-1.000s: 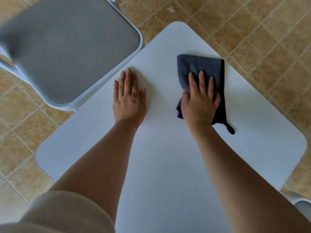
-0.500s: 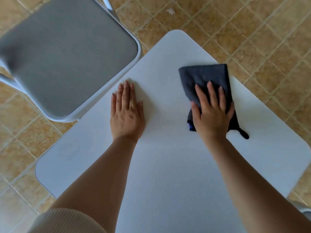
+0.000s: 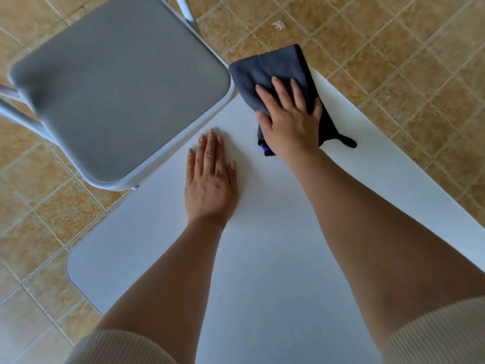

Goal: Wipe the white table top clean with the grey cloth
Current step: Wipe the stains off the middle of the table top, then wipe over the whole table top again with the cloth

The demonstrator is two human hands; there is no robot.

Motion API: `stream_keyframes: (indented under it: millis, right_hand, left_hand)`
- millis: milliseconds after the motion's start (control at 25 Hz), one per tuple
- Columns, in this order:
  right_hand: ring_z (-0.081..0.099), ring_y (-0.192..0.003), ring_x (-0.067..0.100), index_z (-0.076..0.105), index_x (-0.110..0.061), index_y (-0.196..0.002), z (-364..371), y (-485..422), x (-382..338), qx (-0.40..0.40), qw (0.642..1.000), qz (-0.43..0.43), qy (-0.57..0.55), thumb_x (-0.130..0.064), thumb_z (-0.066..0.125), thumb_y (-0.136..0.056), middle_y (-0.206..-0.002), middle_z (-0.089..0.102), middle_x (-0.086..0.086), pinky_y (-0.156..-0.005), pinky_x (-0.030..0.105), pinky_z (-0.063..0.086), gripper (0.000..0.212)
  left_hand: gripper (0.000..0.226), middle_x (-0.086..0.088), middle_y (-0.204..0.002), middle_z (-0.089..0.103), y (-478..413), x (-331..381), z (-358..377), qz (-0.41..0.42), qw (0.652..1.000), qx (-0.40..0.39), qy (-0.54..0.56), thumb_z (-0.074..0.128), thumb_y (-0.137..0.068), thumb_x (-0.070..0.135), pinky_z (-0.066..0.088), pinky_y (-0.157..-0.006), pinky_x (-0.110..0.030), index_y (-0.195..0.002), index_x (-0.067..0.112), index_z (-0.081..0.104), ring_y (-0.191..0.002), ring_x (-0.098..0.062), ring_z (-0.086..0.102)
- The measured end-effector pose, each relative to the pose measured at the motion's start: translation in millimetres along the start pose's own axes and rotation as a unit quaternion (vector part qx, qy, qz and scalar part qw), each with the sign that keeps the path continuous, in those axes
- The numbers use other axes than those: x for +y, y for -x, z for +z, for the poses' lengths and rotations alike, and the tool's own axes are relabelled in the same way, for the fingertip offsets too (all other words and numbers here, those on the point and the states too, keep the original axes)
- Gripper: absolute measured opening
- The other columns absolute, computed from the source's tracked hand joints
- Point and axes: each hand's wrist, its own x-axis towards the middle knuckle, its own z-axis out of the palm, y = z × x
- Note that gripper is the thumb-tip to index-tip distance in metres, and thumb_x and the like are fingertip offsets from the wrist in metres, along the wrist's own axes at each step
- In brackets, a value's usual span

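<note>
The white table top (image 3: pixel 262 258) fills the middle of the view, one corner pointing away from me. A folded dark grey cloth (image 3: pixel 273 69) lies over that far corner, its front edge hanging past the table's rim. My right hand (image 3: pixel 288 119) presses flat on the near half of the cloth, fingers spread. My left hand (image 3: pixel 210 179) rests flat on the bare table, palm down, fingers together, a short way left of and nearer than the cloth. A small loop (image 3: pixel 347 141) of the cloth sticks out to the right of my right hand.
A chair with a grey padded seat (image 3: pixel 118 88) and pale metal frame stands against the table's far-left edge, close to the cloth. Tan floor tiles (image 3: pixel 393 61) surround the table, with a small scrap (image 3: pixel 278 24) on the floor beyond the corner.
My right hand has slid the cloth away from me and leftward, up to the table's far corner. My left hand has stayed flat in the same spot.
</note>
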Motion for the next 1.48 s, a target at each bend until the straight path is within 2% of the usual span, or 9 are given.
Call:
stream_keyframes:
  millis: [120, 320, 560, 760, 920, 1040, 1160, 1320, 1480]
  right_hand:
    - [0.049, -0.137, 0.021, 0.058, -0.041, -0.134, 5.8, 36.1, -2.4, 0.064, 0.998, -0.025, -0.001, -0.043, 0.051, -0.094, -0.147, 0.054, -0.01, -0.104, 0.06, 0.04, 0.04]
    - [0.047, -0.139, 0.025, 0.058, -0.039, -0.135, 2.4, 98.4, -51.4, 0.079, 0.995, 0.058, -0.013, -0.04, 0.053, -0.095, -0.149, 0.052, -0.006, -0.108, 0.062, 0.035, 0.041]
    - [0.041, -0.144, 0.024, 0.054, -0.037, -0.141, -6.8, 184.1, -110.3, 0.047, 0.996, -0.049, -0.051, -0.037, 0.056, -0.095, -0.153, 0.047, -0.005, -0.112, 0.061, 0.03, 0.046]
    - [0.038, -0.146, 0.022, 0.051, -0.036, -0.144, -28.1, 250.4, -59.8, 0.007, 0.995, -0.097, -0.019, -0.032, 0.051, -0.096, -0.156, 0.043, -0.006, -0.112, 0.058, 0.033, 0.048]
    - [0.04, -0.144, 0.024, 0.05, -0.038, -0.142, -19.3, 201.7, -24.8, 0.04, 0.997, 0.041, 0.043, -0.036, 0.051, -0.098, -0.156, 0.044, -0.005, -0.109, 0.056, 0.036, 0.044]
    - [0.03, -0.149, 0.025, 0.047, -0.039, -0.144, -6.4, 131.9, -56.0, 0.014, 0.992, 0.126, -0.004, -0.038, 0.046, -0.098, -0.16, 0.036, -0.005, -0.11, 0.064, 0.028, 0.046]
    - [0.037, -0.145, 0.028, 0.054, -0.038, -0.139, 7.4, 103.2, -103.4, 0.028, 0.998, 0.046, -0.023, -0.038, 0.049, -0.091, -0.156, 0.044, -0.003, -0.107, 0.067, 0.03, 0.048]
    - [0.045, -0.141, 0.025, 0.059, -0.04, -0.135, 4.0, 151.1, -123.9, 0.045, 0.989, -0.132, -0.045, -0.035, 0.054, -0.09, -0.15, 0.051, -0.007, -0.11, 0.06, 0.033, 0.046]
    - [0.045, -0.141, 0.021, 0.056, -0.041, -0.137, -19.4, 204.8, -69.6, 0.04, 0.987, -0.154, -0.023, -0.039, 0.054, -0.094, -0.151, 0.049, -0.01, -0.109, 0.053, 0.035, 0.044]
  left_hand:
    - [0.06, -0.012, -0.156, 0.026, 0.1, -1.5, -4.3, 0.008, 0.999, 0.012, 0.048, 0.019, -0.1, 0.035, 0.005, -0.12, -0.035, -0.149, 0.002, 0.027, -0.146, -0.023, 0.02]
    - [0.058, -0.012, -0.154, 0.031, 14.3, -19.4, -19.5, -0.023, 0.988, 0.024, 0.151, 0.021, -0.1, 0.033, 0.01, -0.12, -0.036, -0.146, 0.001, 0.034, -0.145, -0.023, 0.024]
    - [0.055, -0.009, -0.156, 0.028, 97.7, -70.5, -38.0, -0.112, 0.991, 0.043, 0.054, 0.022, -0.102, 0.033, 0.009, -0.121, -0.037, -0.148, 0.005, 0.031, -0.146, -0.021, 0.02]
    - [0.057, -0.008, -0.159, 0.022, 138.4, -90.2, -31.6, -0.137, 0.99, 0.018, 0.012, 0.021, -0.101, 0.035, 0.01, -0.121, -0.04, -0.151, 0.007, 0.026, -0.148, -0.021, 0.014]
    - [0.055, -0.008, -0.158, 0.022, 137.3, -91.6, -29.0, -0.129, 0.991, 0.033, 0.018, 0.025, -0.101, 0.031, 0.007, -0.121, -0.037, -0.151, 0.007, 0.027, -0.147, -0.022, 0.016]
    - [0.054, -0.008, -0.158, 0.023, 139.9, -93.4, -28.0, -0.126, 0.991, 0.036, 0.02, 0.026, -0.101, 0.029, 0.008, -0.121, -0.039, -0.15, 0.007, 0.027, -0.147, -0.022, 0.016]
    - [0.054, -0.009, -0.158, 0.025, 139.3, -95.3, -27.4, -0.121, 0.992, 0.041, 0.017, 0.027, -0.101, 0.028, 0.01, -0.12, -0.04, -0.15, 0.006, 0.029, -0.147, -0.023, 0.018]
    - [0.053, -0.01, -0.157, 0.027, 141.3, -95.2, -27.8, -0.122, 0.991, 0.051, 0.015, 0.025, -0.101, 0.027, 0.011, -0.12, -0.04, -0.149, 0.005, 0.029, -0.146, -0.022, 0.02]
    - [0.053, -0.009, -0.157, 0.026, 139.8, -94.6, -27.1, -0.125, 0.991, 0.05, 0.017, 0.022, -0.102, 0.028, 0.007, -0.12, -0.037, -0.15, 0.007, 0.027, -0.147, -0.021, 0.018]
